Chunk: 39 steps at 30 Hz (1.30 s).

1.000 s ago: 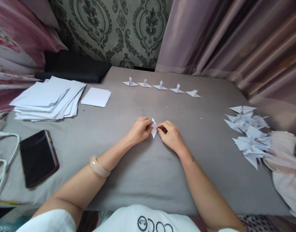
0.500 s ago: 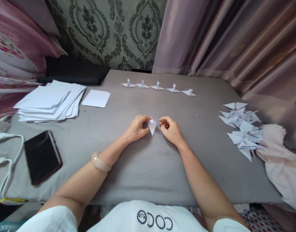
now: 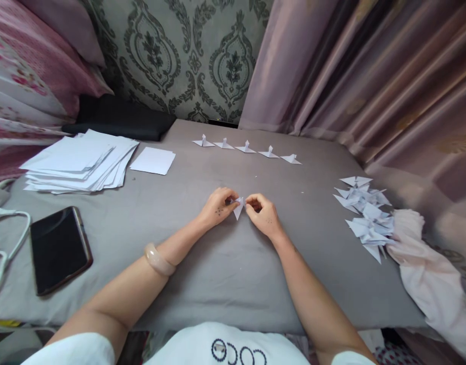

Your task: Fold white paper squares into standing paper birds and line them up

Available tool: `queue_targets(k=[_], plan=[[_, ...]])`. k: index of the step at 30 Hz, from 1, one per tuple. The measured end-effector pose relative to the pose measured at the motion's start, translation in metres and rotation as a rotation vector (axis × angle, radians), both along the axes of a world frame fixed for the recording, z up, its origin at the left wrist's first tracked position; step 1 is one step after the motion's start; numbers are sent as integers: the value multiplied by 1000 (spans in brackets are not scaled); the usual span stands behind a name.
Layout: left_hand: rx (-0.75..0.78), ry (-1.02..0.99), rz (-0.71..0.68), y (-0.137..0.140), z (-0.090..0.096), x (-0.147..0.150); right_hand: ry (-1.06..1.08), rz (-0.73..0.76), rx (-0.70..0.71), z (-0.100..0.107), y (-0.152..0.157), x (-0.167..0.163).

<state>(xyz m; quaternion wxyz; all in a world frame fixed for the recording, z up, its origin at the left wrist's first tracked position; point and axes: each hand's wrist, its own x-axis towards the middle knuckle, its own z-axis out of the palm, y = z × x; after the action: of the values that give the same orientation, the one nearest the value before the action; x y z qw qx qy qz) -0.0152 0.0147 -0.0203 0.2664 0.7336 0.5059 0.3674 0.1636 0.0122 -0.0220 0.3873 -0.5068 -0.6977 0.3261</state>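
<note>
A small white folded paper crane (image 3: 238, 210) is between my hands over the middle of the table, one point facing down toward me. My left hand (image 3: 220, 207) pinches its left side between thumb and fingers. From the right, my right hand (image 3: 262, 213) meets the crane's right edge, its thumb and fingertips pressed together there; the exact grip is too small to see well. Beyond them, several similar folded paper pieces (image 3: 247, 147) stand in a row. Finished-looking paper cranes lie in a pile (image 3: 370, 220) at the right.
A tall stack of white paper (image 3: 71, 162) and a smaller stack of paper squares (image 3: 153, 160) lie on the left. Near me are a phone (image 3: 60, 249) and white cables (image 3: 12, 248). Black folded cloth (image 3: 121, 116) sits at the back, pale cloth (image 3: 423, 263) at the right edge.
The camera view has tilted and turned slightly. My right hand has come closer to the crane, its fingertips now at the paper's right edge. My left hand keeps its pinch.
</note>
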Motion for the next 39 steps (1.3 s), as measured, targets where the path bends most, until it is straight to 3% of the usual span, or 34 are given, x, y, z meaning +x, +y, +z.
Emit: queue_targets(k=[15,31,39], plan=[[-17,66,16,0,0,0,-30,41,77,1,-6,-9],[19,104,13,-1,-2,-1,-47,55,48,0,-6,-9],[65,162,-40,1,-4,-2,-145,31,-19,14,-1,-12]])
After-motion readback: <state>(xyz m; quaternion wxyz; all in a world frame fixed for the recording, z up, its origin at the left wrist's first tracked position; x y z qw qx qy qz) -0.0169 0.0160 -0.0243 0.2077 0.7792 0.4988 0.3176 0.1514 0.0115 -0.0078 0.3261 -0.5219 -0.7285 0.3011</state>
